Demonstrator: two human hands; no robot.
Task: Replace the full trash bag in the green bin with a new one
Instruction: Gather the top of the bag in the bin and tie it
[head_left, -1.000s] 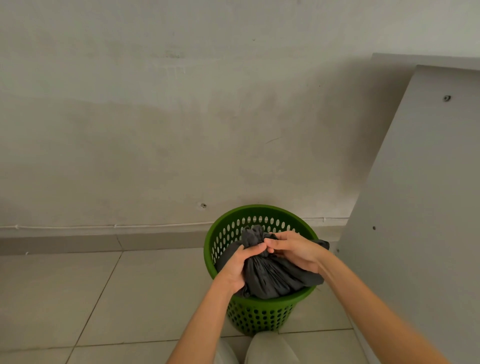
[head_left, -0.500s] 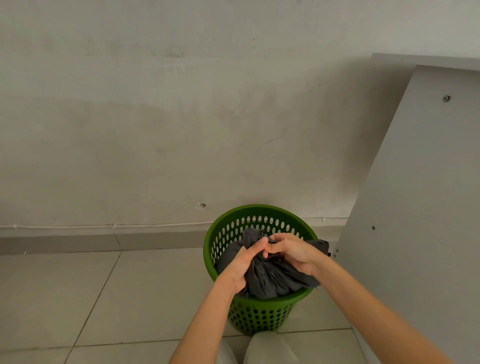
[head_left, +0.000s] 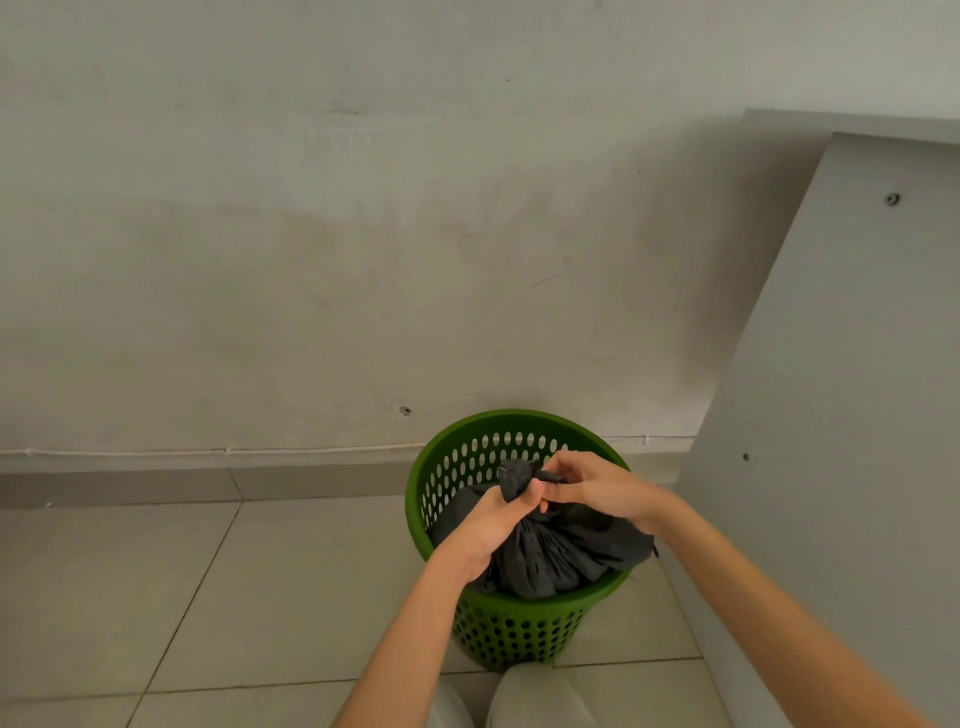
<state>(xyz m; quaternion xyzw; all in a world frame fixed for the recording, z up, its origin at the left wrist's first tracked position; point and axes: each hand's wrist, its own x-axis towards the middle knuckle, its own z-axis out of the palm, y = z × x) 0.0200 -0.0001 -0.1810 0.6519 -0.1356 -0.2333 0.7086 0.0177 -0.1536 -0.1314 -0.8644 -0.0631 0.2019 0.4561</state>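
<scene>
We have the dark bag still sitting inside the green bin, its top gathered into a twisted neck above the rim. Our left hand curls its fingers tight round that neck; our right hand pinches the loose tail just beside it. If the twist slackens before a knot is cinched, the neck could reopen and spill. Pulling up hard may tear the thin film, or lift the light bin along with it.
</scene>
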